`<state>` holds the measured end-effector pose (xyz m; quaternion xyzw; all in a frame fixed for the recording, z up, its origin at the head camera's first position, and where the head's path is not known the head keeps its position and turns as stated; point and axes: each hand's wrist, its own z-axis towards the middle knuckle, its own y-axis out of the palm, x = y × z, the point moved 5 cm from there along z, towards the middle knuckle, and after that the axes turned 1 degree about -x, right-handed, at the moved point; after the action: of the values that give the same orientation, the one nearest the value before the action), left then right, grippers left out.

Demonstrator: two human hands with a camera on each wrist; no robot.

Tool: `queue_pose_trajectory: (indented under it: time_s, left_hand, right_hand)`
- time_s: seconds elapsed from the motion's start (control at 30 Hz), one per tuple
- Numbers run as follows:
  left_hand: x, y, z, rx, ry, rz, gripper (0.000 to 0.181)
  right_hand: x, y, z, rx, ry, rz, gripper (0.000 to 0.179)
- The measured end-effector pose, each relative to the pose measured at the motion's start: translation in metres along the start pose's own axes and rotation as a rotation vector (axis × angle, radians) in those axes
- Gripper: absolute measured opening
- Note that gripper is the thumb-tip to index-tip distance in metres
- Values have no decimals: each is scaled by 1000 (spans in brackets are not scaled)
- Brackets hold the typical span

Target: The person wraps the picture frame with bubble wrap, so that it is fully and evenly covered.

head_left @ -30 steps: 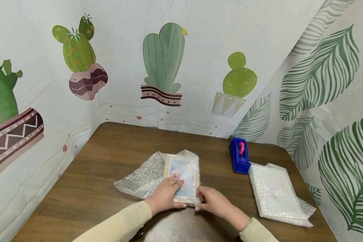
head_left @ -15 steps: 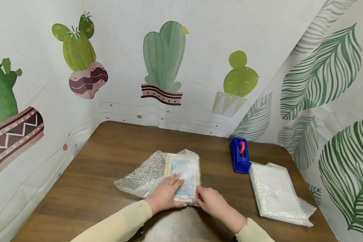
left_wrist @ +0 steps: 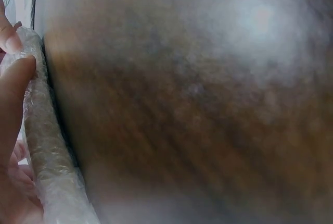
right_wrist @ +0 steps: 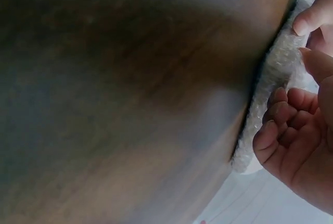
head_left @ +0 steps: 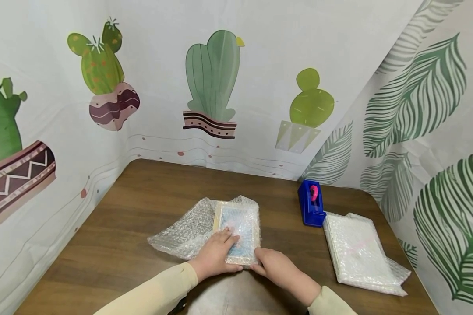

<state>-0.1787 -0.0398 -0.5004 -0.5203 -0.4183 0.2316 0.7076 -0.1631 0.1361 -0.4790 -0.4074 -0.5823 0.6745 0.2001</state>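
Observation:
A light wooden picture frame (head_left: 236, 214) with a blue picture lies on the table, partly covered by clear bubble wrap (head_left: 183, 232) that spreads out to its left. My left hand (head_left: 217, 251) rests flat on the frame's front, its thumb along the near edge. At the near right corner my right hand (head_left: 277, 267) pinches the wrap, with its thumb on the near edge. The right wrist view shows the curled fingers of my right hand (right_wrist: 299, 135) beside the wrapped edge. In the left wrist view, my left thumb (left_wrist: 15, 94) touches that edge.
A blue tape dispenser (head_left: 312, 205) with a pink core stands at the back right of the brown wooden table (head_left: 150, 192). Right of my hands lies another bubble-wrapped flat item (head_left: 356, 251). Printed fabric (head_left: 260, 78) hangs behind and beside the table.
My right hand has shifted slightly toward me along the frame's right edge to the near corner. My left hand stays in place on the frame.

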Motion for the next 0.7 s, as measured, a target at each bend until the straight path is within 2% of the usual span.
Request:
queue_pose_trajectory:
  time_s: [0.17,0.3,0.43,0.53,0.7]
  left_hand:
    - [-1,2,1,-7,-7,3,81]
    - [-1,2,0,-13,-4,-21,81]
    - [-1,3,-1,5,21,-27,79]
    - [-1,3,-1,0,25,-13,78]
    - [0,2,2,-19,26,7,79]
  right_hand:
    - [2,0,0,7,-8,-1,30]
    - [2,0,-1,60,-25,-50,31]
    - [2,-1,-3,170,-8,-105,31]
    - [1,-3,-4,289,7,-145,33]
    - [-5,-6,-4,485,-47,-384,37]
